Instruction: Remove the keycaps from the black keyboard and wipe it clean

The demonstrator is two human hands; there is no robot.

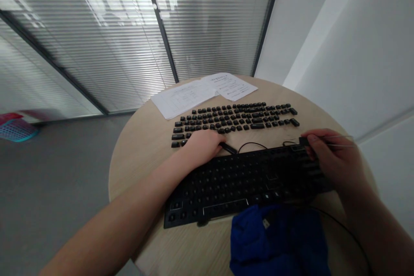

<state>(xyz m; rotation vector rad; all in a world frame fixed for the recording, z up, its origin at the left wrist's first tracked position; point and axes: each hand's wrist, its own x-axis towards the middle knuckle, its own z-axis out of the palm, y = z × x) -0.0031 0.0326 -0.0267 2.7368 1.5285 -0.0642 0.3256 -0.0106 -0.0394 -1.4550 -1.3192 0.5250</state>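
My left hand (pixel 207 143) reaches over the loose keycaps, its fingers closed at one end of a long black keycap (pixel 229 148); the fingertips are partly hidden. My right hand (pixel 334 155) pinches a wire keycap puller (pixel 304 141) by its black end, with two thin wires sticking out to the right. Below both hands lies a black keyboard (pixel 233 177), tilted slightly, with many key positions bare of caps. Beyond it, black keycaps (pixel 223 118) are laid out in rows on the round wooden table (pixel 139 155).
Printed papers (pixel 190 95) lie at the table's far edge. A blue cloth (pixel 278 241) sits at the near edge, with a USB plug (pixel 265 223) on it. A black cable (pixel 339 224) runs along the right. A basket (pixel 19 129) stands on the floor at left.
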